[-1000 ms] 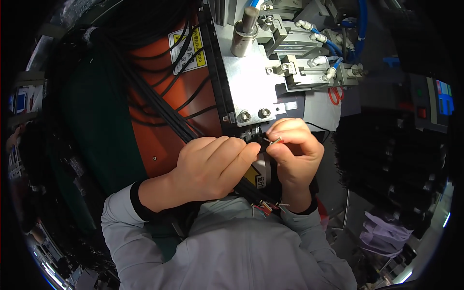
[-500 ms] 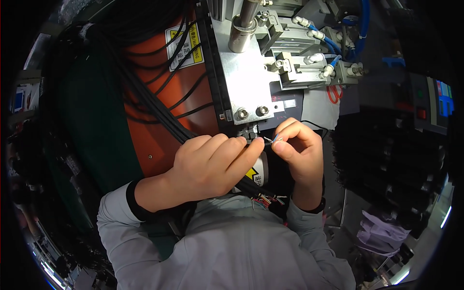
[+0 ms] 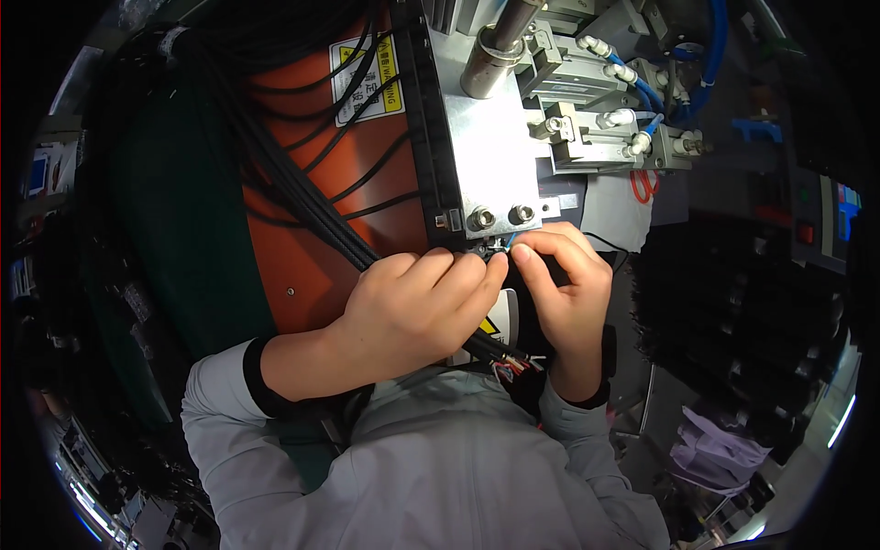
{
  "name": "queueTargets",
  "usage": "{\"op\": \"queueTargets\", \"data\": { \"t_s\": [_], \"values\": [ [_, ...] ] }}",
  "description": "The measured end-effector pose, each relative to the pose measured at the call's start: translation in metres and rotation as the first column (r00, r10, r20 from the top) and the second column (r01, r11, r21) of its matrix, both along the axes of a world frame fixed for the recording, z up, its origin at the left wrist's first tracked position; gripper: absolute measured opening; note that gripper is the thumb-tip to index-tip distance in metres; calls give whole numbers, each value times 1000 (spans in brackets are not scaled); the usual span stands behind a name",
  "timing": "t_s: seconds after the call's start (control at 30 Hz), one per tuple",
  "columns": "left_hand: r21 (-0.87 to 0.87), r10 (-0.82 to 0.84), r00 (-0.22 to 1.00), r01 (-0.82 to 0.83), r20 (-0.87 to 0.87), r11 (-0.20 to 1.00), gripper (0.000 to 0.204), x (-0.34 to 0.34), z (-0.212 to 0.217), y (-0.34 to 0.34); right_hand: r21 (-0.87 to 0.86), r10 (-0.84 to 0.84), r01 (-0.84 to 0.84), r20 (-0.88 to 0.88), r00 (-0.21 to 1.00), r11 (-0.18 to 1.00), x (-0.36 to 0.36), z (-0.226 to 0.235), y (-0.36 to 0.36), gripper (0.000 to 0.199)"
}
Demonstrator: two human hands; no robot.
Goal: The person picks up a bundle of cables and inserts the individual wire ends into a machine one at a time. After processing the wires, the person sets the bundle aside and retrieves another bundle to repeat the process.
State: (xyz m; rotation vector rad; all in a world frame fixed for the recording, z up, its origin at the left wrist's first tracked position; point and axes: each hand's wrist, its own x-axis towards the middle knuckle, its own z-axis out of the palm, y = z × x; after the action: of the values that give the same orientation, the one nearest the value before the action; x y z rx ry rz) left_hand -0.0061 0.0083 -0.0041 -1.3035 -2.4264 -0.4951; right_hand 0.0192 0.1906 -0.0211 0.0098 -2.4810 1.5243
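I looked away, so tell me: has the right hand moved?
Yes, the right hand moved up and left, closer to the shiny metal plate.

The orange counter (image 3: 307,266) spread to the left of the left hand's fingers (image 3: 481,291) and beyond them. Across it lay black cables (image 3: 316,200), and farther away a yellow and white label (image 3: 391,99). Beyond the right hand's fingers (image 3: 559,246), a whitish sheet (image 3: 610,209) lay on a grey surface (image 3: 671,203).

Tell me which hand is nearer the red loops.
Right. The right hand sits below-left of the red loops; the left hand lies farther left and lower.
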Motion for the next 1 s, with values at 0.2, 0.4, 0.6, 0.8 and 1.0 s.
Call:
{"op": "queueTargets", "data": {
  "t_s": [0.2,0.4,0.6,0.8,1.0],
  "values": [
    [-100,81,996,-76,44,992,38,6,0,3,218,44,-21,-101,994,976,1,-8,-5,7],
    [-91,51,999,-49,15,995,38,-4,-4,4,-163,-78,86,54,995,983,-2,-23,-9,9],
    [18,28,999,-29,33,999,35,-9,5,0,-474,-8,124,239,971,872,3,-35,-5,6],
    [-124,121,989,-110,81,986,7,6,9,-9,-339,-24,79,162,987,938,7,-36,-6,6],
    [-219,197,962,-154,189,964,12,4,9,-18,-138,15,-37,-155,988,990,11,3,-6,17]
  ]
}}
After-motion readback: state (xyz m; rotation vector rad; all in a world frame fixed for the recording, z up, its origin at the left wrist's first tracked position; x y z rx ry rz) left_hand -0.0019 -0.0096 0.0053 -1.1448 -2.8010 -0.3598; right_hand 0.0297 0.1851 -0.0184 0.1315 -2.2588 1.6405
